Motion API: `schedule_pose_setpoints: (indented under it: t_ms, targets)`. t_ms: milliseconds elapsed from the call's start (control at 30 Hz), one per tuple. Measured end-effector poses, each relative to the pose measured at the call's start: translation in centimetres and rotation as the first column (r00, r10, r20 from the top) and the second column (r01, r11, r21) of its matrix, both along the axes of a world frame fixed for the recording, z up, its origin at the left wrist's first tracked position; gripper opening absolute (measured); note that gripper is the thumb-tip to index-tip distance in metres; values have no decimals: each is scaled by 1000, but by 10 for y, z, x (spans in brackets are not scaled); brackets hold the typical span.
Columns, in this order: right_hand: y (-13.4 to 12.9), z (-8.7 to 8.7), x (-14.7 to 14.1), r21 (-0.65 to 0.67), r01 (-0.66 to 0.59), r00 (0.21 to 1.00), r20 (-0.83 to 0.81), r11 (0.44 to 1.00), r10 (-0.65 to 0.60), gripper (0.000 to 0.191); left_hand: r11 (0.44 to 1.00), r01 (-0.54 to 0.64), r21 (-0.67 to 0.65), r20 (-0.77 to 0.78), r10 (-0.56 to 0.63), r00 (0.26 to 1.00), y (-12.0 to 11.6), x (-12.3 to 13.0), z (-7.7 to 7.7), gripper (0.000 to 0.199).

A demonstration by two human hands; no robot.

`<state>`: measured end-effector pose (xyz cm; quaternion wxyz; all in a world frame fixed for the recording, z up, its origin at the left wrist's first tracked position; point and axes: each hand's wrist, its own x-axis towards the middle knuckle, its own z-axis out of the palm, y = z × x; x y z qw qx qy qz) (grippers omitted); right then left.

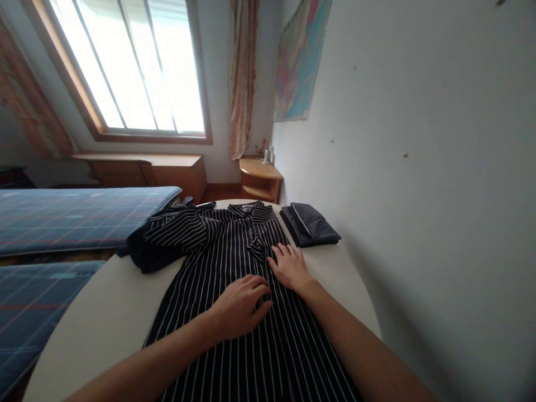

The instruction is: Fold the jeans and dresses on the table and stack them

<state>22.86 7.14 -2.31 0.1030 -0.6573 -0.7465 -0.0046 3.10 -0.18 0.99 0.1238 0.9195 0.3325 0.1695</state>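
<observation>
Head view, black garment (234, 259), white-striped, collared

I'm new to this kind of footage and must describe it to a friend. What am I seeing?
No machine here: one picture, from a camera worn on a person's head, looking forward and down at their bare hands. A black, white-striped, collared fabric garment lies spread across a pale, round-edged table. The right hand lies on it, fingers spread; the left hand, nearer the camera, is on or just above it. Neither appears to grip anything. A dark, folded fabric stack lies to the right.
</observation>
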Motion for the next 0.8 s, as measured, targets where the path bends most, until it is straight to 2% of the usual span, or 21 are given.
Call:
schedule_pose_setpoints:
  t_ms: [133,267,400,567,700,800]
  targets:
    - [15,15,-12,56,65,998,-21,996,-64,45,976,-190,106,14,190,982,39,2,-15,51]
    - [52,20,-18,66,72,995,-75,995,-67,43,966,-246,75,-30,248,968,63,1,-34,56]
    - [97,12,-17,20,32,995,-91,999,-30,49,966,-258,17,-46,258,965,66,-1,-39,53]
    - [146,1,-22,-67,65,991,-113,996,-72,61,966,-257,11,-5,257,966,68,-1,-39,53]
    - [163,-5,-36,-82,90,987,-129,992,-101,64,968,-251,3,6,251,968,72,0,-40,55]
    - [164,-7,-44,-44,49,988,-143,998,-55,64,968,-252,-15,-6,251,968,74,1,-39,57]
